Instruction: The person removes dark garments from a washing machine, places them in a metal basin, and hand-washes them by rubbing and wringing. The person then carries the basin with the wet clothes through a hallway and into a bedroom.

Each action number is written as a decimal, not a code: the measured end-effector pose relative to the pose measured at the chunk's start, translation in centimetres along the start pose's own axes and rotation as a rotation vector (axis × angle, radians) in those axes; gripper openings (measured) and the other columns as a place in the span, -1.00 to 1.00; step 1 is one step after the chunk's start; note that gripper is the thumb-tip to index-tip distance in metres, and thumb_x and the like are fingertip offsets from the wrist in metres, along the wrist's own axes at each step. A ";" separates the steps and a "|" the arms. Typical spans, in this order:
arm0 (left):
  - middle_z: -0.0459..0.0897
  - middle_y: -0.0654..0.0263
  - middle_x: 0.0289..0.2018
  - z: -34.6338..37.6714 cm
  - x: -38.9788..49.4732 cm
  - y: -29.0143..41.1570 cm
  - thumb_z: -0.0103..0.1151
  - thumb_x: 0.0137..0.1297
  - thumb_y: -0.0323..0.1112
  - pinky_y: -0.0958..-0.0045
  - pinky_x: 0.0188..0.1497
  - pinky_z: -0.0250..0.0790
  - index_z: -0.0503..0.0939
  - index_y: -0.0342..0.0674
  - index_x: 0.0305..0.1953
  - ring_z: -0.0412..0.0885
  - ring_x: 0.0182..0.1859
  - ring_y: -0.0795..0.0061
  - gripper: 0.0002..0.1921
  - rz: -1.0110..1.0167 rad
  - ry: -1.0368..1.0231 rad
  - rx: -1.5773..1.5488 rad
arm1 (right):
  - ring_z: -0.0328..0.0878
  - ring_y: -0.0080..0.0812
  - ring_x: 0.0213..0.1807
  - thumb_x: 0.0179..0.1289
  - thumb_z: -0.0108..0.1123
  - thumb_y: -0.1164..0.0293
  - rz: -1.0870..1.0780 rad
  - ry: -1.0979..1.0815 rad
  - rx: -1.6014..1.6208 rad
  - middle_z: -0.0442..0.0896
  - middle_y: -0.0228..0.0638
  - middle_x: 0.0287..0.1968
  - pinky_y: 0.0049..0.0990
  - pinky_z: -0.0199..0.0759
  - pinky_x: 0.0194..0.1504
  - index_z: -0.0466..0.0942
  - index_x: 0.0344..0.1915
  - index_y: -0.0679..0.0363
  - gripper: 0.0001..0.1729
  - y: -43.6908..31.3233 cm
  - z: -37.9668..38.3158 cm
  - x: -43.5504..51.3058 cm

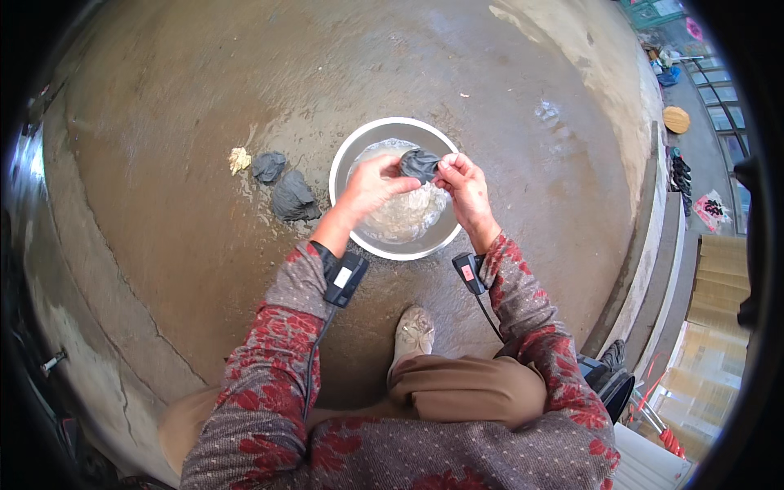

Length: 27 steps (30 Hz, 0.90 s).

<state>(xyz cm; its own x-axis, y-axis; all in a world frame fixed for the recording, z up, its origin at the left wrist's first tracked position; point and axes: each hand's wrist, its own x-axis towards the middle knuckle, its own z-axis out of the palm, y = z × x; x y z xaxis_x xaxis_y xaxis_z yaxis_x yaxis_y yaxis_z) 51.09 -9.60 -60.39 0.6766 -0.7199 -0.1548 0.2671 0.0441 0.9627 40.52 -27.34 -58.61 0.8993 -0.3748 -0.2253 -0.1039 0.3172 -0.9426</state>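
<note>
A wet dark grey cloth point(418, 165) is held up between my two hands over a round metal basin point(401, 250). My left hand point(378, 185) has its thumb and fingers around the cloth's left side. My right hand point(463, 182) pinches the cloth's right end with thumb and fingertips. Below them, the basin holds cloudy, foamy water point(401, 215); whether anything lies under the surface is hidden. On the ground left of the basin are a larger crumpled grey cloth point(294, 197), a smaller crumpled grey cloth point(268, 166) and a small pale yellow crumpled piece point(239, 160).
The wet concrete ground point(184, 153) surrounds the basin. My shoe point(414, 331) stands just below the basin. Concrete steps point(658, 275) run along the right, with a dark container point(614, 389) near my right elbow. A low concrete ledge point(104, 245) curves along the left.
</note>
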 end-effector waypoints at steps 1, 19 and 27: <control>0.68 0.27 -0.20 0.6 -0.1 -0.3 0.40 0.06 -0.47 0.51 -0.07 0.46 0.61 -0.33 -0.09 0.62 -0.16 0.56 -0.66 0.042 -0.028 -0.021 | 0.50 -0.61 -0.37 0.34 0.12 0.51 0.024 0.043 -0.071 0.58 -0.45 -0.32 -0.62 0.41 -0.22 0.49 -0.28 0.20 -0.98 0.0 0.2 0.0; 0.64 0.36 -0.25 -1.7 0.8 -1.1 0.29 0.12 -0.53 0.54 -0.15 0.45 0.64 -0.27 -0.15 0.57 -0.21 0.60 -0.78 0.097 0.157 0.174 | 0.42 -0.70 -0.39 0.42 0.06 0.41 -0.021 0.071 0.167 0.55 -0.56 -0.39 -0.66 0.31 -0.27 0.50 -0.28 0.16 -0.89 -0.7 -0.8 0.3; 0.67 0.29 -0.27 1.1 0.5 2.3 0.20 0.24 -0.47 0.49 -0.22 0.49 0.59 -0.36 -0.13 0.61 -0.26 0.56 -0.81 -0.071 0.096 -0.381 | 0.52 -0.57 -0.22 0.33 0.18 0.42 -0.004 0.087 0.081 0.59 -0.41 -0.18 -0.54 0.41 -0.08 0.47 -0.08 0.20 -0.79 -1.3 1.0 -0.1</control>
<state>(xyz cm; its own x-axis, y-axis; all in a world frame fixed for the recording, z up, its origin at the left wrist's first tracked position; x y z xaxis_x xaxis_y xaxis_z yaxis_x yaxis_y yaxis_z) 51.27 -10.65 -58.02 0.7032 -0.6635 -0.2554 0.5390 0.2633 0.8001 41.04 -26.83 -57.10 0.8588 -0.4496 -0.2455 -0.0626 0.3835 -0.9214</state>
